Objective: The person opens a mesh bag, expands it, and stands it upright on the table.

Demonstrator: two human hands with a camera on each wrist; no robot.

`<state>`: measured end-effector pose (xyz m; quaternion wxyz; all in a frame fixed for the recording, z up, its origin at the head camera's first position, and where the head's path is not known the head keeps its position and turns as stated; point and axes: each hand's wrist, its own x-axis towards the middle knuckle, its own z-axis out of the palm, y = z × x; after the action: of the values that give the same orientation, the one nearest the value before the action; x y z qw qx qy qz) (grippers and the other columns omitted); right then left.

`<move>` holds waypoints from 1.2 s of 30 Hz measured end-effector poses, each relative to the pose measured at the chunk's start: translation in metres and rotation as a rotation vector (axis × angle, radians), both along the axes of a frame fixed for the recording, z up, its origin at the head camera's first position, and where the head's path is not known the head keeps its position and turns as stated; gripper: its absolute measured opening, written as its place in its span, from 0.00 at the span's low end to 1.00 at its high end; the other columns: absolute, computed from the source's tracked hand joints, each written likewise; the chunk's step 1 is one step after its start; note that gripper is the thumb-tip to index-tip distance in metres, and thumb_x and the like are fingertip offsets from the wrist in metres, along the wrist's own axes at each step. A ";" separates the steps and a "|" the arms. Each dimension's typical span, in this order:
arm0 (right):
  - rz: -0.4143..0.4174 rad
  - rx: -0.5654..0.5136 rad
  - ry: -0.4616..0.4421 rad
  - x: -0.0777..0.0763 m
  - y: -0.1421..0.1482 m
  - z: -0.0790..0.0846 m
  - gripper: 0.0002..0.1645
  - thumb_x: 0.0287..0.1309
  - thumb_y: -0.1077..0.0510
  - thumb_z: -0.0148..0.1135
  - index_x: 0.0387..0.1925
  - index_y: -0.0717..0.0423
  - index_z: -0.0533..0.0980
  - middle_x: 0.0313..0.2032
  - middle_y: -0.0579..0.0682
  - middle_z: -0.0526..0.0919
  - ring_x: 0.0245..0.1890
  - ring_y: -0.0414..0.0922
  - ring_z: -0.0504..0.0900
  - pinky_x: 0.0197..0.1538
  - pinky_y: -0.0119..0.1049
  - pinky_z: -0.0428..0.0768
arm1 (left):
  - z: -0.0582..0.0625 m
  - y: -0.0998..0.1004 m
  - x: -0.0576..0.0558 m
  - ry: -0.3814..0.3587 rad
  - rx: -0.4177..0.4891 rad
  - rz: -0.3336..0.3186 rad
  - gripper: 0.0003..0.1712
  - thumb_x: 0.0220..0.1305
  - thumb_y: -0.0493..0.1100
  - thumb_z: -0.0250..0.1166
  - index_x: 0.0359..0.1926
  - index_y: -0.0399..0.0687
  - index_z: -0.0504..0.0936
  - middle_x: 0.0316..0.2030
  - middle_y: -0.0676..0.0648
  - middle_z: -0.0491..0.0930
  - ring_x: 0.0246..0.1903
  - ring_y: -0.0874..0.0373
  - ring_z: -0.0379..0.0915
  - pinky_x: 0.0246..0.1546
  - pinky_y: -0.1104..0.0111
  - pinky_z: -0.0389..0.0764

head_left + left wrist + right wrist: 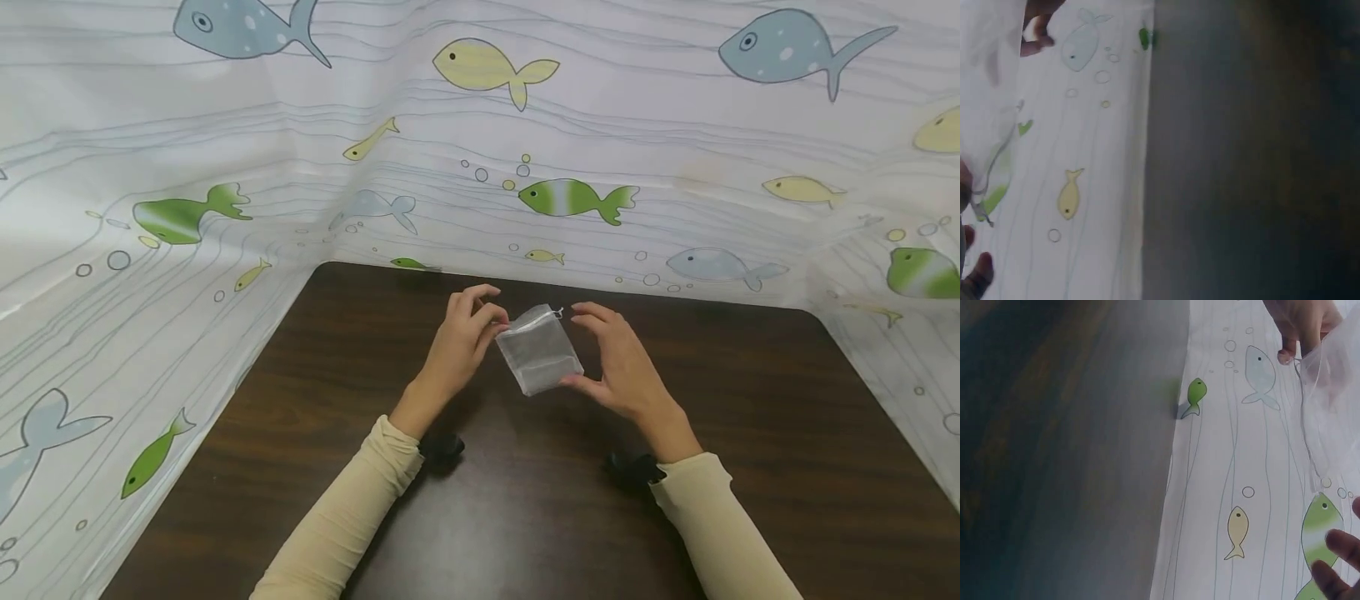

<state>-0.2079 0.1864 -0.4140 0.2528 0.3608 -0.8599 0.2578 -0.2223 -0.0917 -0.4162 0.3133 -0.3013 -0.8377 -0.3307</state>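
A small, sheer white drawstring pouch (536, 354) is held up, tilted, between the two hands. At its upper left edge, my left hand (463, 333) pinches the fabric between thumb and fingers. My right hand (618, 358) is spread beside the pouch, thumb touching the lower right corner and fingers apart from it. A thin drawcord (557, 313) sticks out at the top right of the pouch. The right wrist view shows the left hand (1307, 325) gripping the pouch (1334, 375), with its cord hanging down. In the left wrist view the pouch (988, 56) looks nearly see-through.
Below the hands lies a dark brown wooden table (480, 533). White sheeting with printed fish (577, 198) rises along the table's back and both sides. Dark wrist devices (442, 450) sit under both cream sleeves (337, 517).
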 end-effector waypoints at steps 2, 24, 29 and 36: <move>0.057 -0.011 0.005 -0.002 0.000 0.000 0.58 0.62 0.16 0.47 0.69 0.61 0.66 0.71 0.59 0.70 0.66 0.58 0.71 0.63 0.57 0.69 | -0.001 0.002 0.000 0.062 -0.027 -0.002 0.03 0.70 0.41 0.67 0.41 0.46 0.83 0.61 0.41 0.74 0.51 0.45 0.71 0.41 0.60 0.82; -0.035 0.101 0.227 -0.001 -0.017 -0.006 0.12 0.56 0.59 0.78 0.40 0.57 0.83 0.58 0.58 0.82 0.52 0.59 0.78 0.57 0.56 0.76 | -0.008 0.014 0.009 0.085 -0.065 -0.040 0.03 0.69 0.40 0.68 0.41 0.48 0.83 0.62 0.41 0.72 0.51 0.46 0.71 0.44 0.60 0.81; -0.097 0.100 0.270 0.000 -0.016 -0.007 0.08 0.59 0.59 0.76 0.37 0.56 0.84 0.55 0.56 0.83 0.52 0.58 0.79 0.52 0.54 0.77 | -0.008 0.012 0.009 0.079 -0.094 -0.030 0.04 0.68 0.39 0.70 0.41 0.50 0.82 0.64 0.43 0.72 0.53 0.46 0.69 0.45 0.61 0.81; -0.083 0.126 0.229 0.000 -0.014 -0.006 0.13 0.57 0.56 0.78 0.41 0.57 0.83 0.58 0.58 0.81 0.55 0.59 0.79 0.58 0.55 0.78 | -0.009 0.011 0.006 0.030 -0.107 -0.044 0.09 0.68 0.44 0.69 0.47 0.48 0.83 0.64 0.43 0.72 0.54 0.46 0.68 0.46 0.61 0.81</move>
<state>-0.2083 0.1728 -0.4198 0.3369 0.3671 -0.8540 0.1498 -0.2164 -0.0812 -0.4254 0.3020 -0.3411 -0.8425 -0.2876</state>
